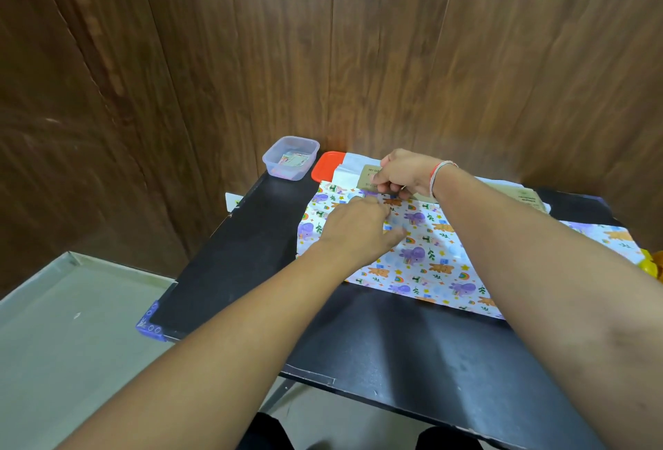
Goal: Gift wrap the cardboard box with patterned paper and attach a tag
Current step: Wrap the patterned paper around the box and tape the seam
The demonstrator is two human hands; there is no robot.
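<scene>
Patterned paper (423, 259) with purple elephants, bears and rainbows covers the cardboard box (369, 177) on the black table (376, 342); brown printed cardboard shows at the far edge and at the right end. My left hand (355, 227) presses flat on the paper over the box's near left part, fingers spread. My right hand (405, 173) is at the far top edge, its fingers pinched on the paper's edge against the cardboard. The white underside of the paper (349, 166) sticks out behind the box. I see no loose tag.
A clear plastic tub (290, 159) holding small cards stands at the table's far left corner, its orange lid (326, 166) beside it. A wood-panel wall rises right behind the table. Something yellow (651, 263) shows at the right edge. A grey floor lies to the left.
</scene>
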